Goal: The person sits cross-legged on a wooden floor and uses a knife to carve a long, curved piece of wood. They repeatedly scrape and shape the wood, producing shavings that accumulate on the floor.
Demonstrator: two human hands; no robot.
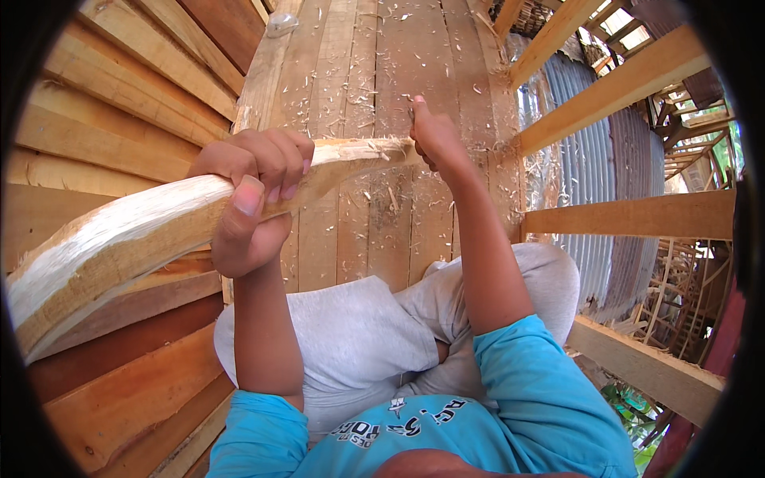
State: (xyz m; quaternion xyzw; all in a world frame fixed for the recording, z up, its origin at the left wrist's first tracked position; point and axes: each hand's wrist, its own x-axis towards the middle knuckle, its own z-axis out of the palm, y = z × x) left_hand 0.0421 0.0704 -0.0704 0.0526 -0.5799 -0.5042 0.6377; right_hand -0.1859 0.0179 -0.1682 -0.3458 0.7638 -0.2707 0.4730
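Observation:
A long curved piece of wood (pixel 119 239) reaches from the left edge across to the middle. Its upper face is pale and freshly shaved, while its side is browner. My left hand (pixel 255 179) is closed around it, fingers over the top and thumb on the near side. At the thinner far-right end is my right hand (pixel 437 142), its fingers curled and thumb pointing up. A small dark edge shows beside that thumb, but what the hand grips is mostly hidden.
Wood shavings (pixel 394 197) lie scattered over the plank floor (pixel 351 247). Stacked boards (pixel 111 115) line the left side. Wooden rails (pixel 629 217) and corrugated metal sheets (pixel 582 135) stand at the right. A small clear plastic item (pixel 281 25) lies far back. My crossed legs (pixel 343 327) are close in front.

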